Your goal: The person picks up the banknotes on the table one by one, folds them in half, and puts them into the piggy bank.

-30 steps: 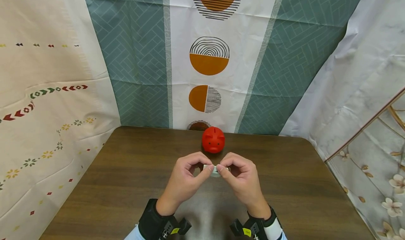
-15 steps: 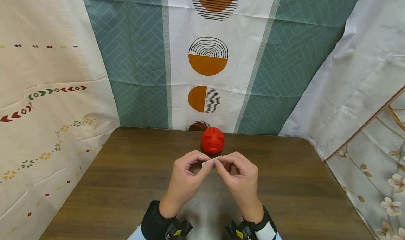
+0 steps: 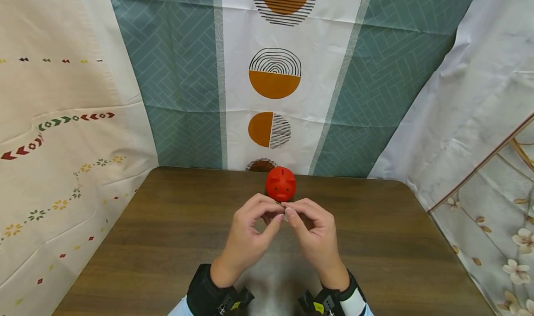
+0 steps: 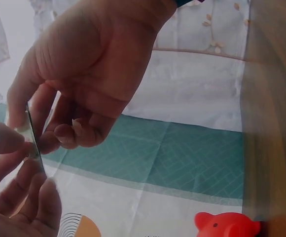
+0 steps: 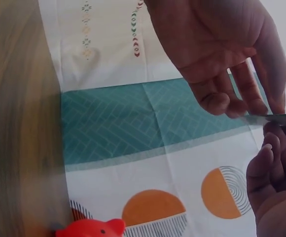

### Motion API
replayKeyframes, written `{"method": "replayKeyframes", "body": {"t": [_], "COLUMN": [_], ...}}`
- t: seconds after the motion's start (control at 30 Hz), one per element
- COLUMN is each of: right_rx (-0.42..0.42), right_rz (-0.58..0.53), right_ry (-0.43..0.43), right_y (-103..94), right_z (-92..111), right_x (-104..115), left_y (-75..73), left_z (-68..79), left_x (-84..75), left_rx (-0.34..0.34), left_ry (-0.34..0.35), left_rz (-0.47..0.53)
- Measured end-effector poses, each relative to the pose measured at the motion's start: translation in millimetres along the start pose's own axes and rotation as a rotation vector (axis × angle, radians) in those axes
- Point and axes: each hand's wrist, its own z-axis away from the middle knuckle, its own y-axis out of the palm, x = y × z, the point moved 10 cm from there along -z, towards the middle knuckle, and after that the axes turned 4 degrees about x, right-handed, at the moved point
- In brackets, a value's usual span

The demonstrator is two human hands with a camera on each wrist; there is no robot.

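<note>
Both hands meet over the middle of the table. Between the fingertips they pinch a small, thin, pale piece that looks like folded paper [image 4: 30,133]; in the right wrist view the piece [image 5: 281,118] shows nearly edge-on. The left hand [image 3: 250,232] holds it from the left, thumb against curled fingers. From the other side the right hand [image 3: 316,235] pinches it the same way. Fingers cover most of the piece in the head view. Just beyond the fingertips a red piggy bank [image 3: 281,184] stands upright, facing the person, with a dark slot on top.
The brown wooden table [image 3: 167,223] extends on both sides of the hands. A patterned cloth [image 3: 183,98] hangs behind it, with a cream cloth [image 3: 75,177] at the left and a white flowered one [image 3: 471,167] at the right. Both wrists wear black camera bands [image 3: 208,288].
The pale piece has turned between the fingers, from lying level to slanting and mostly hidden. The fingertips have risen slightly toward the piggy bank, which stays in place.
</note>
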Motion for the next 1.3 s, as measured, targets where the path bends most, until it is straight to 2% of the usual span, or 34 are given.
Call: {"method": "replayKeyframes", "body": {"t": [0.13,0.2,0.4,0.53,0.77,1.03,1.3], "right_rx": [-0.020,-0.030,-0.044,-0.011,0.083,0.059,0.045], "right_rz": [0.007,0.018,-0.022,-0.063,-0.080,-0.047,-0.038], "right_ry": [0.093,0.139,0.239,0.216,0.156,0.103,0.069], "right_y": [-3.8,-6.0,-9.9,-7.8,0.9,0.8,2.0], "right_z": [1.5,2.2,4.2,3.7,2.3,0.5,1.8], "right_x": [-7.0,-9.8,-16.2,-15.4,-10.3,-4.7,-1.7], "left_y": [-5.2,-7.3,-5.2,-1.6,0.1,-3.6,-4.5], "left_z": [-0.9,-0.5,2.1,2.6,0.8,-0.8,-0.1], "left_x": [3.6,7.0,16.6,16.6,7.7,3.5,4.6], "left_rx": [-0.037,-0.048,0.001,0.049,0.074,0.038,0.035], "left_ry": [-0.034,-0.072,-0.193,-0.200,-0.118,-0.072,-0.099], "left_rz": [-0.013,-0.012,0.066,0.114,0.093,0.169,0.215]}}
